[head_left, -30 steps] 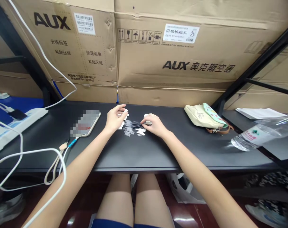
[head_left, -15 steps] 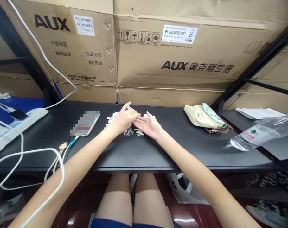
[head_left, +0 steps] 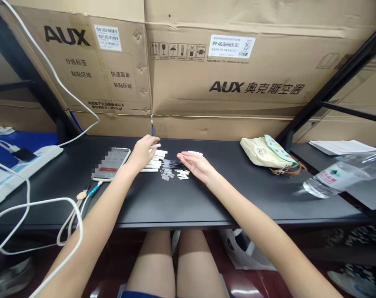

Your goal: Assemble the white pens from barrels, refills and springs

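Observation:
My left hand [head_left: 141,153] is closed at the far part of the desk, a short white tube [head_left: 156,145] pinched between its thumb and fingers. Below and beside it lies a pile of white tubes [head_left: 150,167]. My right hand [head_left: 199,166] rests half cupped to the right, its fingers stretched leftward; nothing clear shows in it. Thin dark rods [head_left: 172,164] lie side by side near its fingertips. In front of them are small clear plastic pieces [head_left: 165,174] and short white pieces [head_left: 183,174]. Behind my right hand, white pieces [head_left: 195,153] are partly hidden.
A phone [head_left: 113,163] with a cable lies left of the tubes. Further left are a power strip [head_left: 23,176] and looping white cables. To the right sit a cream pouch [head_left: 259,153] and a water bottle [head_left: 333,178] on its side. Large cardboard boxes [head_left: 225,111] stand behind the desk.
My left hand has moved left, away from my right hand, to the white tubes. My right hand's fingers have turned and curled slightly. The rods and small pieces are more exposed.

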The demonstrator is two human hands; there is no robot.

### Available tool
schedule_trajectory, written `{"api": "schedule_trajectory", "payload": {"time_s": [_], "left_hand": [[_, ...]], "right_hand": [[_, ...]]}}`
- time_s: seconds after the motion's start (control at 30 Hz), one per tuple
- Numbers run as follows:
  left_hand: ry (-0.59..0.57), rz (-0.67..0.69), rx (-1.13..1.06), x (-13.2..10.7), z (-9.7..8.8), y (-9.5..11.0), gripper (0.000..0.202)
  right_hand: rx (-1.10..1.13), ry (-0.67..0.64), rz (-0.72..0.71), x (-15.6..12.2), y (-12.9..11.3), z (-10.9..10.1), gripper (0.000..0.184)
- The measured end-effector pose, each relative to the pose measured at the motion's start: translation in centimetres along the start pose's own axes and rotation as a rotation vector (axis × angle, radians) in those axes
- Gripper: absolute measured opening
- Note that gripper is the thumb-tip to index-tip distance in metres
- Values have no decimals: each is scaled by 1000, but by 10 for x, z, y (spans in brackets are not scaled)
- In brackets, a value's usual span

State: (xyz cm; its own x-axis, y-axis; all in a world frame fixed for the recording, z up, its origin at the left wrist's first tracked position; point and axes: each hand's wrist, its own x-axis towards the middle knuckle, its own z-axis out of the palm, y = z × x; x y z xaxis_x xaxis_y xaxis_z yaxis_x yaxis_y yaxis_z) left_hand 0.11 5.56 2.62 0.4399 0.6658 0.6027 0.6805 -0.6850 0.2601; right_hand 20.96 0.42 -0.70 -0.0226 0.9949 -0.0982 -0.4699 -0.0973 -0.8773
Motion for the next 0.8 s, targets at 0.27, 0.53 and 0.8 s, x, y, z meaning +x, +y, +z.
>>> {"api": "schedule_trajectory", "payload": {"time_s": [0.27, 0.53, 0.8], "left_hand": [[-245, -98, 28, -8, -3, -19, 23], [-315, -165, -11, -12, -3, -7, 34], [-295, -150, -564, -12, 6, 43, 28]], "right_hand": [[-148, 116, -27, -4, -7, -4, 20], [-226, 63, -123, -6, -7, -4, 27], [-423, -117, -188, -9, 1, 1, 32]]}}
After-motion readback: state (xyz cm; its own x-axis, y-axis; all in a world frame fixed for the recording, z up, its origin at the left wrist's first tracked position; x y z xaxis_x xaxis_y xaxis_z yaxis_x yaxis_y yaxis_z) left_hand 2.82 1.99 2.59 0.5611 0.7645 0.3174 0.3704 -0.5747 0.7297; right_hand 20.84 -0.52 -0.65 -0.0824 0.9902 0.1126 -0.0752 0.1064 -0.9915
